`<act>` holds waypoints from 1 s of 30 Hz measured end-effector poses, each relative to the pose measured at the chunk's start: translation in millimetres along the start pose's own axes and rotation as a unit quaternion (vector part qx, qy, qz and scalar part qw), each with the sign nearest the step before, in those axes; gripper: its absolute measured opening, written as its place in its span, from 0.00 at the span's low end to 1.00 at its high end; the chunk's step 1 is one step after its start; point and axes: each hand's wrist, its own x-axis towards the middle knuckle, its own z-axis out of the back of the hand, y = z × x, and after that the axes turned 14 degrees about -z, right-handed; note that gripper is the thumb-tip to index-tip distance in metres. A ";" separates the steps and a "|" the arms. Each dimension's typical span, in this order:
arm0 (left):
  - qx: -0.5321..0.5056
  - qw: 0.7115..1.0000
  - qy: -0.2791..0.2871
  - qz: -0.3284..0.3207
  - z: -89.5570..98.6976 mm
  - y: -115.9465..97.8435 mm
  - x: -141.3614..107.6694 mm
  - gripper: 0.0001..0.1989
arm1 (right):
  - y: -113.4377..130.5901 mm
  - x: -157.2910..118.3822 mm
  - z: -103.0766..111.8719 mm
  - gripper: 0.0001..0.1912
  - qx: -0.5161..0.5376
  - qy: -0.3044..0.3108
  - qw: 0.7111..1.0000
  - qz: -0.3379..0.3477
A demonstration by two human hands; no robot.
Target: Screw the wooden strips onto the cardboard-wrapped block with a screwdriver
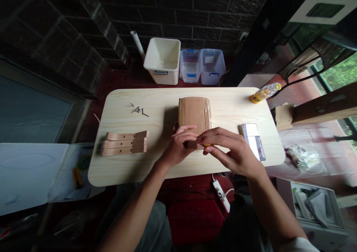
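Note:
A cardboard box (194,112) stands at the middle of the pale wooden table (223,96). At its near side my left hand (180,145) is closed on a small brown wooden piece (192,144). My right hand (230,149) pinches something small and yellow (206,145) against that piece; most of it is hidden by the fingers. Several wooden pieces with holes (125,143) lie side by side at the table's left. Behind them is a small group of metal screws (138,110).
A phone (253,140) lies right of my right hand. A clear bottle with yellow ends (265,92) is at the back right corner. Beyond the table are a cream bin (163,58) and two clear tubs (190,64). A power strip (221,195) lies below the front edge.

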 end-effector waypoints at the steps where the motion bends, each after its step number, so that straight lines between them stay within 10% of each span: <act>1: 0.001 1.000 -0.002 0.000 -0.2 0.3 -0.2 0.07 | -0.4 0.1 -0.1 0.12 0.003 -0.006 1.000 0.000; 30: 0.022 1.000 -0.013 0.007 -0.6 -0.3 -1.6 0.06 | -3.9 -6.5 -0.1 0.18 -0.050 -0.002 0.998 -0.031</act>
